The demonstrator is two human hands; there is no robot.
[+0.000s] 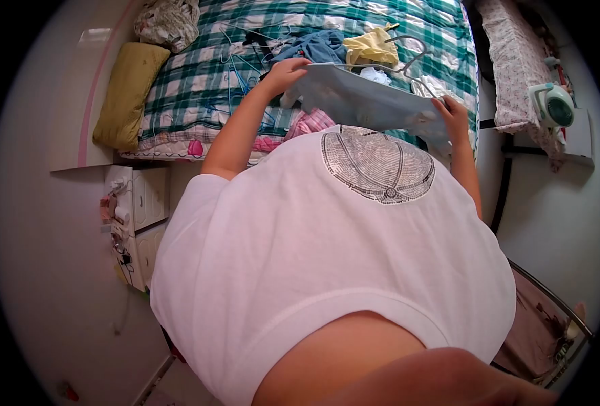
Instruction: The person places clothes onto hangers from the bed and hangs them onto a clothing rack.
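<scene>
In front of my chest a light grey-blue garment [368, 98] is stretched between my two hands. My left hand [288, 73] pinches its upper left corner, fingers closed over the edge. At the other end my right hand [454, 116] is closed on the right corner. A grey clothes hanger [423, 49] shows along the garment's top edge, hook pointing away from me; how far it sits inside the cloth is hidden. Just beyond lie a yellow garment [371, 47] and a blue denim-like garment [317, 46] on the bed.
The bed has a green-and-white plaid cover [185, 88]. Several blue hangers [236, 68] lie on its left part, near a pink checked cloth [310, 123]. An olive pillow [131, 95] is at the left edge. A small green fan [554, 105] stands right, a white drawer cabinet [150, 196] left.
</scene>
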